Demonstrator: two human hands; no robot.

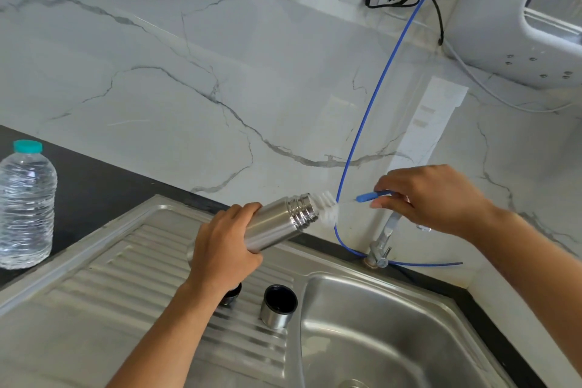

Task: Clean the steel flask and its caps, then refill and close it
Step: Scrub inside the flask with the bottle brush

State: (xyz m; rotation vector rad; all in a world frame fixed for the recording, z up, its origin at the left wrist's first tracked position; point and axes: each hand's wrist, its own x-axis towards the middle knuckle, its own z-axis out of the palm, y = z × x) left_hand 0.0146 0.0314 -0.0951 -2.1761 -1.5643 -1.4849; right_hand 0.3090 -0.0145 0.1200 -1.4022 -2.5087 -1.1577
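Note:
My left hand (223, 246) grips the steel flask (280, 222) around its lower body, holding it tilted with the open threaded mouth pointing up and right above the drainboard. My right hand (431, 198) pinches the blue handle of a bottle brush (367, 197); its white bristles sit right at the flask's mouth. The steel outer cap (278, 305) stands open side up on the ribbed drainboard. A dark inner cap (231, 294) lies just left of it, mostly hidden under my left wrist.
A steel sink basin (393, 334) lies lower right, with a tap (382, 246) behind it and a blue tube (378, 98) looping down the marble wall. A clear plastic water bottle (26, 208) with a teal lid stands on the dark counter at left. A white appliance (519, 16) hangs upper right.

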